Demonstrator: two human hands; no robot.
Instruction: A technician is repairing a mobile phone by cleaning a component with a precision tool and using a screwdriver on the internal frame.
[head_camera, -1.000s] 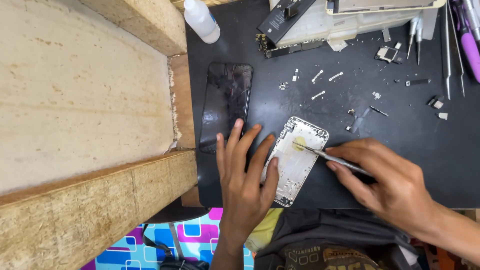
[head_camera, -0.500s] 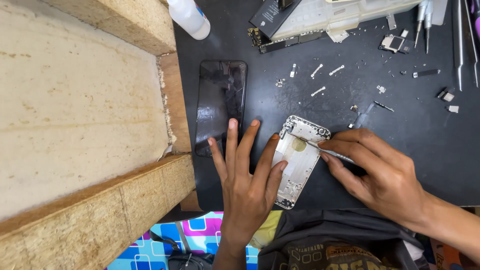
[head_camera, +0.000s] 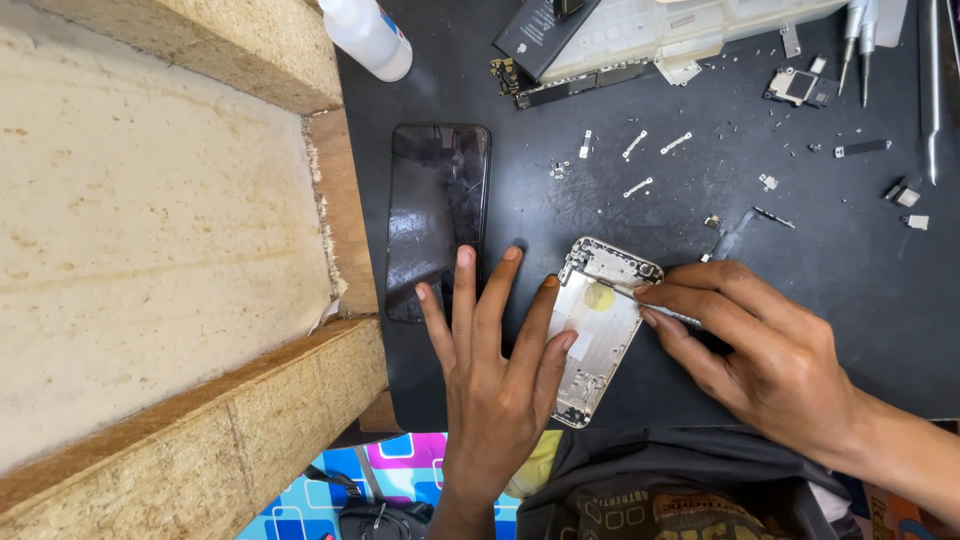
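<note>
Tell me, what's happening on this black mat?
A person is working on an opened silver phone shell. The left hand lies flat, fingers spread, pinning the shell to the mat. The right hand pinches a thin metal tool, its tip at the shell's upper part. A dark phone screen lies beside it, with small screws and parts scattered above.

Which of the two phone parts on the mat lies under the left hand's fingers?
The silver rear housing, held by the left hand; the black screen panel lies beside it.
</note>
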